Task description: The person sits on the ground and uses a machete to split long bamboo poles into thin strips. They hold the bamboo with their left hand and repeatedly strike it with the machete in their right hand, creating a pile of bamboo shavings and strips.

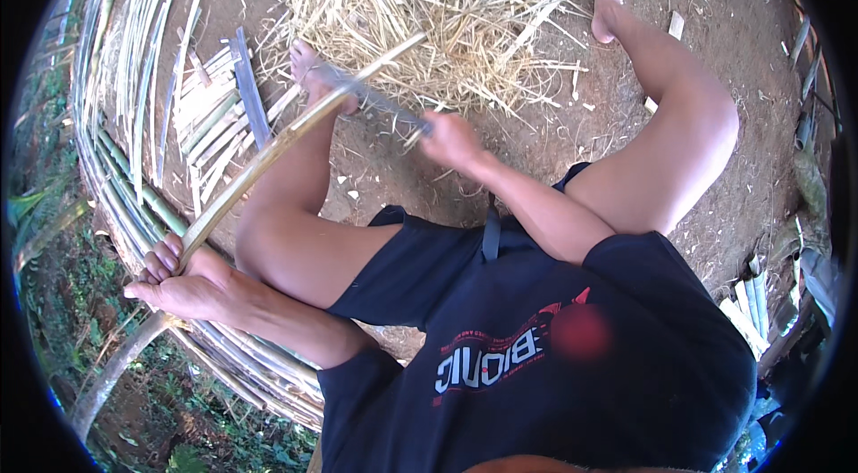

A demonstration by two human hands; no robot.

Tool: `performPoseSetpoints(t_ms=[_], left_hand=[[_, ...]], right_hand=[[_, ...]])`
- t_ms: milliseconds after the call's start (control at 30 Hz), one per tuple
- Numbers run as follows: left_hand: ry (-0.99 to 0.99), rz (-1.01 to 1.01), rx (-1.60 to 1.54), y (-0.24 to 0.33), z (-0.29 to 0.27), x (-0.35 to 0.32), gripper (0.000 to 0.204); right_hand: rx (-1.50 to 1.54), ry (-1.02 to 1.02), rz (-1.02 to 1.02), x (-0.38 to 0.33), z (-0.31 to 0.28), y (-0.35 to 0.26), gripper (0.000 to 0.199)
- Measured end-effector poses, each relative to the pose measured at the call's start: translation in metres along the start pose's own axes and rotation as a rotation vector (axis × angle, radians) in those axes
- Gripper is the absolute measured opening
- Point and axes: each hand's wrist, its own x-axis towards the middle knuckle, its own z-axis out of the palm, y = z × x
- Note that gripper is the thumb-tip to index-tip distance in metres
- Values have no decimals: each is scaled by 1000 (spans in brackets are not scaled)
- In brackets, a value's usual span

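Note:
My left hand (189, 283) is closed round the lower end of a long split bamboo strip (268, 151). The strip slants up and to the right, over my left leg, its far end above a pile of shavings. In my right hand (450, 140) is the handle of a knife (380, 103), its blade pointing up and left, smeared by motion. The blade lies against or just beside the strip near its upper half; I cannot tell whether it is cutting in. A thin sliver hangs close to the knife's handle.
Pale shavings (447, 8) lie heaped between my bare feet. Short split pieces (214, 120) are stacked at the left, with a dark flat piece (250, 88) across them. Long bamboo strips (147, 53) stretch along the left side. More cut pieces (755, 303) lie at the right edge.

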Motion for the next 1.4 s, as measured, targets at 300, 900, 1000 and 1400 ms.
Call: performPoseSetpoints(t_ms=[300, 900, 1000, 1400], left_hand=[[58, 15, -9, -1, 4, -8, 45], [-61, 9, -36, -1, -2, 5, 47], [-292, -63, -151, -3, -11, 13, 53], [-469, -96, -234, 4, -17, 16, 53]], right_hand=[[-83, -89, 75, 10, -12, 4, 28], [238, -77, 441, 16, -36, -14, 19], [96, -90, -84, -17, -20, -52, 16], [88, -218, 87, -17, -40, -42, 34]])
